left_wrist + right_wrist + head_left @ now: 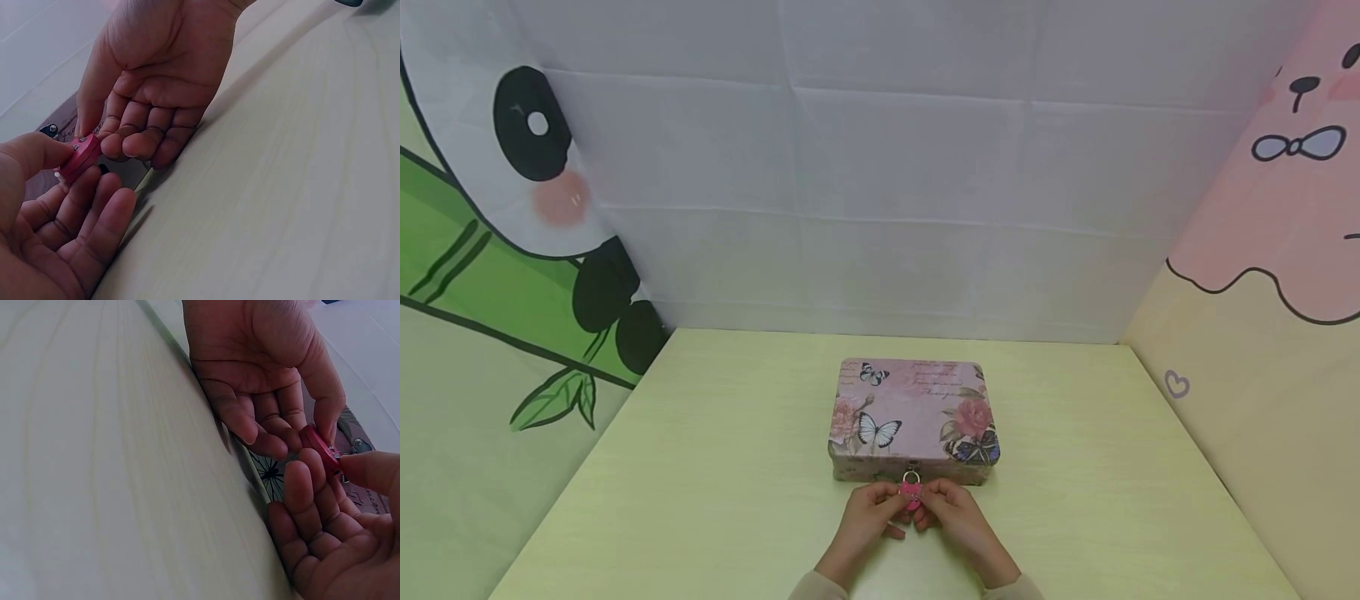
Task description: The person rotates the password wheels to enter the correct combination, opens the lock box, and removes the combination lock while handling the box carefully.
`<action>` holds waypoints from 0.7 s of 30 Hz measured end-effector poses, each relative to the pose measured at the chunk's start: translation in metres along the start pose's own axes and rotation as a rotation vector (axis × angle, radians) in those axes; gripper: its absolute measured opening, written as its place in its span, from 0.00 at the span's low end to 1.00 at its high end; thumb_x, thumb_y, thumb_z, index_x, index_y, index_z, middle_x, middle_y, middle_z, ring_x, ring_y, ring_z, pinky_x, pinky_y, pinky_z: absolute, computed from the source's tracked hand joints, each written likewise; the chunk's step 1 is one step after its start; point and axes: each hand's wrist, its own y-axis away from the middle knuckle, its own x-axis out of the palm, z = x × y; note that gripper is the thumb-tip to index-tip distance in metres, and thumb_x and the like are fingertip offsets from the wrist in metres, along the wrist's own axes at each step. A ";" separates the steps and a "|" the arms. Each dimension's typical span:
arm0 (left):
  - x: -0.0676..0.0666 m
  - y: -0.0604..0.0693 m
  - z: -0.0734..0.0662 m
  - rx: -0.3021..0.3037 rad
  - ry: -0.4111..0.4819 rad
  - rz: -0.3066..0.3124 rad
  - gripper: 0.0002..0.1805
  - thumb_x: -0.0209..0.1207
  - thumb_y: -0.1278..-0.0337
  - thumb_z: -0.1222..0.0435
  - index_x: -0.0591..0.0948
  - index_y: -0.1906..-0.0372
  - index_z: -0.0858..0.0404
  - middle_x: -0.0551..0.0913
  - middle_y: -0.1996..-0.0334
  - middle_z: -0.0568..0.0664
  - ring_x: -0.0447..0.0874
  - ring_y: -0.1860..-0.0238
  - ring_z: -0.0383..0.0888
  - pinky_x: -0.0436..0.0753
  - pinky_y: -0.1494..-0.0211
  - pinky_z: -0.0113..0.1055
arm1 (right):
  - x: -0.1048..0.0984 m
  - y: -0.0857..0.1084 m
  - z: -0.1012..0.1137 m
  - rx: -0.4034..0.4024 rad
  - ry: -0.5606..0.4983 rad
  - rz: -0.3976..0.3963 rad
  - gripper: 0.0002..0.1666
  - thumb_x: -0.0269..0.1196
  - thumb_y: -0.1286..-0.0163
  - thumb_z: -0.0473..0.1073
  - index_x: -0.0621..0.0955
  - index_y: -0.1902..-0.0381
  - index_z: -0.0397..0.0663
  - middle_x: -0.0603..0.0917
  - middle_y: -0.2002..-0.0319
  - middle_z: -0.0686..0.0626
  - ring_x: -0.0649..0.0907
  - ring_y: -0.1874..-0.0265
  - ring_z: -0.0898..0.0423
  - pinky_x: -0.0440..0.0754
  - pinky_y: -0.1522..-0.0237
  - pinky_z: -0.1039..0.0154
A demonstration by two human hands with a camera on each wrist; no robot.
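Note:
A small pink combination padlock (pixel 912 489) with a silver shackle hangs at the front clasp of a pink tin box (pixel 910 408) printed with butterflies and roses. My left hand (pixel 867 515) pinches the padlock from the left between thumb and fingers. From the other side my right hand (pixel 961 515) pinches it too. In the left wrist view, number dials show on the face of the padlock (pixel 81 155), under the left thumb. The box lid is down. Fingers partly cover the padlock's body in every view.
A pale yellow wood-grain table (pixel 722 467) lies under the box and hands. Behind it rises a white cloth wall (pixel 910 158). Side panels carry a panda drawing (pixel 561 200) on the left and a pink cartoon animal (pixel 1292 200) on the right.

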 end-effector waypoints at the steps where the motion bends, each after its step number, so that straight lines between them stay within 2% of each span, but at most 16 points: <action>1: 0.000 0.000 0.000 0.000 0.000 0.000 0.13 0.59 0.37 0.73 0.79 0.59 0.84 0.86 0.73 0.56 0.83 0.73 0.39 0.87 0.75 0.33 | 0.000 0.000 0.000 -0.001 -0.001 0.000 0.09 0.51 0.24 0.33 0.74 0.60 0.29 0.80 0.73 0.50 0.81 0.74 0.61 0.82 0.67 0.71; 8: 0.000 -0.001 0.002 -0.007 -0.025 -0.006 0.13 0.57 0.36 0.74 0.78 0.59 0.86 0.86 0.72 0.59 0.84 0.73 0.43 0.88 0.75 0.39 | 0.001 0.001 0.001 -0.003 -0.004 0.003 0.09 0.51 0.24 0.33 0.74 0.61 0.29 0.80 0.73 0.50 0.81 0.74 0.61 0.83 0.67 0.70; 21: 0.002 0.001 0.001 -0.011 -0.008 -0.013 0.14 0.58 0.36 0.72 0.79 0.58 0.85 0.86 0.73 0.55 0.82 0.75 0.38 0.87 0.76 0.34 | 0.001 0.004 0.002 -0.004 -0.015 0.008 0.09 0.51 0.23 0.33 0.74 0.60 0.29 0.80 0.73 0.49 0.81 0.74 0.61 0.83 0.66 0.70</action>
